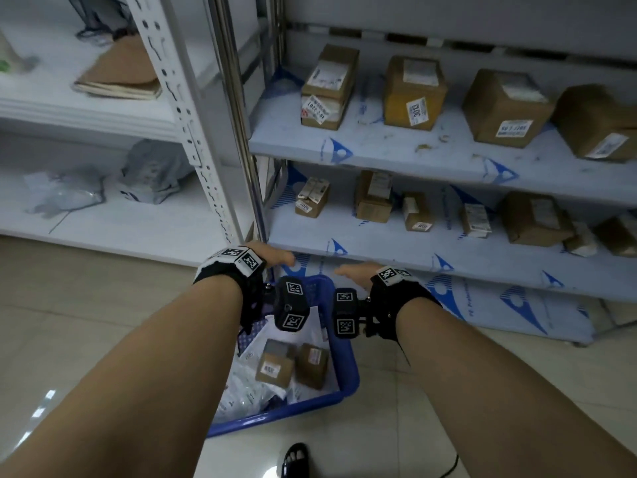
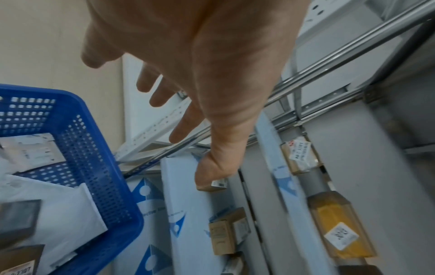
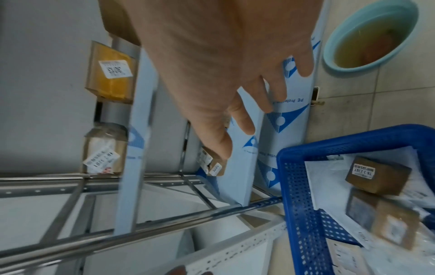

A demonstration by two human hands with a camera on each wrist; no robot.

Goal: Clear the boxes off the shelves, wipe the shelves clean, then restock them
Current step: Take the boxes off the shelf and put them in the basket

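Tiled floor, film-covered shelves [image 1: 396,146] loaded with cardboard boxes [image 1: 413,93] on two levels. Your left hand [image 1: 272,255] and right hand [image 1: 355,272] hover empty, fingers loosely spread, over the blue basket [image 1: 348,357] that's got a few boxes in it.

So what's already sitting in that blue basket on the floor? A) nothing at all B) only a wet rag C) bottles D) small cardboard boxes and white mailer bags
D: the blue basket holds small cardboard boxes lying on white mailer bags.
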